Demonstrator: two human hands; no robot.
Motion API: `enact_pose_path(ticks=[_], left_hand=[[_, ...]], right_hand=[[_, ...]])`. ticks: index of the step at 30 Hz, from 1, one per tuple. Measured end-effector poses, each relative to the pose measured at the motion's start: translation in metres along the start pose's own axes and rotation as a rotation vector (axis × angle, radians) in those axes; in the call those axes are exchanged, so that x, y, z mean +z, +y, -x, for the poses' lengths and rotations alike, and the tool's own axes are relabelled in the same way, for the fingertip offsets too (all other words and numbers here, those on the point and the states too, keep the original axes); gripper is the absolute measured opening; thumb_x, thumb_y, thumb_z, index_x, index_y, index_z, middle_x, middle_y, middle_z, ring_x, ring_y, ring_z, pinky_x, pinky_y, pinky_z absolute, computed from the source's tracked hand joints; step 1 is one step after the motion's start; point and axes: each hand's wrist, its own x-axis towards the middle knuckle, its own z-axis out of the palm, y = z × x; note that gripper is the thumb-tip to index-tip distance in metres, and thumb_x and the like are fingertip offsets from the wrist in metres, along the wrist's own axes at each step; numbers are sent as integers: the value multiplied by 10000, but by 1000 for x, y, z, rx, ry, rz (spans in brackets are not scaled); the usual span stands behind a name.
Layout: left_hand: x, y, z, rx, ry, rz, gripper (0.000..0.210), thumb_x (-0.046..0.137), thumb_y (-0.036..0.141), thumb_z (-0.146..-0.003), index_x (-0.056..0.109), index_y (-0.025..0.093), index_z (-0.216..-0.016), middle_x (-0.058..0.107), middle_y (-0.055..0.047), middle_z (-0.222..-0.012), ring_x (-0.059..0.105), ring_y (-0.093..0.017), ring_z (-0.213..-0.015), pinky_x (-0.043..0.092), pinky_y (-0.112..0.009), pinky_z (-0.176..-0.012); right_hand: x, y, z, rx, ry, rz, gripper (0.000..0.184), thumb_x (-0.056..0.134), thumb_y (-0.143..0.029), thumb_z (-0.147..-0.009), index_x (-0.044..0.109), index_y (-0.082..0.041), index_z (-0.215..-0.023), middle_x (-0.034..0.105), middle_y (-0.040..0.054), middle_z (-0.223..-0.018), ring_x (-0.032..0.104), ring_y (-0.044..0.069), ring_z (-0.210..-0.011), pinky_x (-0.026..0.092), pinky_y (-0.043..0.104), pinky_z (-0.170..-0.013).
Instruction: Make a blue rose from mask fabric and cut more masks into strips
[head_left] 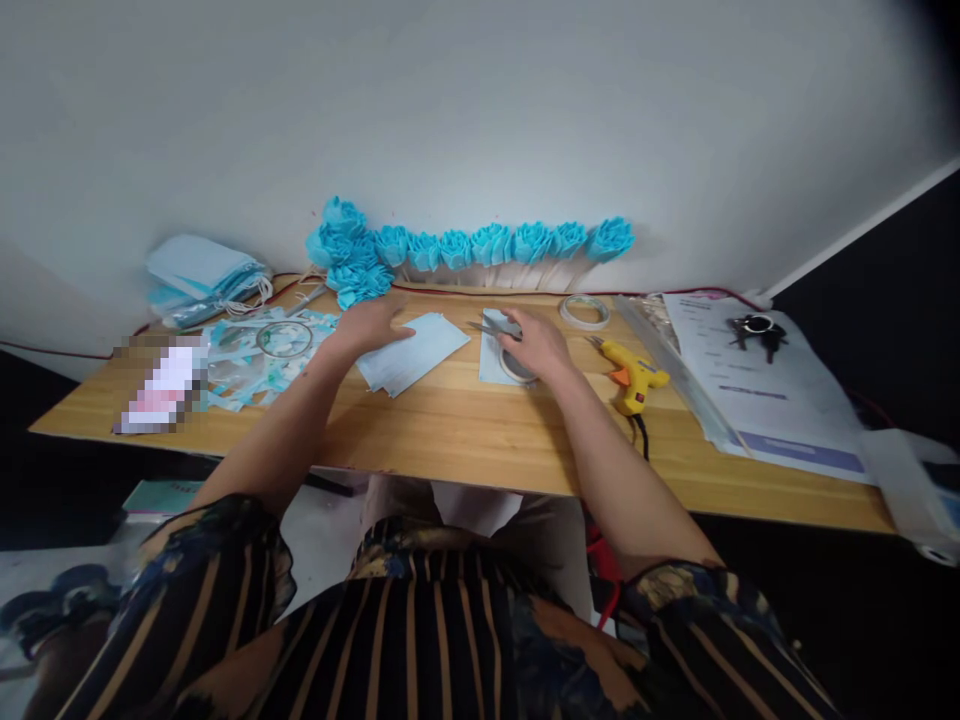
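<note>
My left hand [373, 328] is at the left end of a stack of light blue sheets [421, 352]. Its fingers are stretched apart and it holds nothing. My right hand [538, 343] is closed on a pair of scissors [489, 328], whose blades point left; the handles are mostly hidden by the hand. Beneath lies a separate light blue sheet [491, 370]. A grey ring-shaped thing [517, 372], perhaps a tape roll, shows partly under my right palm.
Blue handmade flowers [491, 243] line the wall. A yellow glue gun [634, 375] and a tape roll [585, 312] lie right, near papers [757, 390] with keys [757, 330]. On the left are blue scraps [232, 365] and stacked face masks [202, 275].
</note>
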Motion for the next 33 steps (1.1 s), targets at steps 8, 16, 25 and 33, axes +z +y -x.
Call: enact_pose_path(ticks=[8, 16, 25, 33], left_hand=[[13, 7, 22, -67, -44, -157, 600, 539, 457, -938, 491, 198, -1478, 608, -169, -1413, 603, -370, -1247, 491, -438, -981], [17, 17, 33, -76, -38, -59, 681, 561, 404, -910, 380, 255, -1549, 621, -121, -1422, 627, -359, -1225, 495, -436, -993], [27, 17, 39, -200, 64, 92, 693, 480, 339, -936, 296, 232, -1597, 607, -126, -1436, 607, -342, -1262, 475, -448, -1044], [22, 7, 40, 31, 254, 79, 494, 505, 364, -943, 584, 148, -1380, 610, -154, -1391, 541, -302, -1301, 403, -397, -1105]], right_hand=[[8, -14, 2, -49, -93, 253, 446, 549, -274, -938, 610, -191, -1372, 729, 132, -1227, 640, 305, -1152, 425, 411, -1013], [-5, -7, -4, 14, 20, 226, 417, 557, -226, -908, 652, -203, -1314, 765, 107, -1135, 688, 284, -1048, 461, 364, -900], [-24, 35, -9, 377, 213, 191, 443, 571, -226, -873, 619, -131, -1302, 763, 157, -1071, 679, 304, -1030, 481, 386, -882], [-15, 30, -3, 171, 235, 227, 432, 497, -285, -962, 636, -95, -1324, 679, 228, -1255, 601, 343, -1161, 426, 460, -1005]])
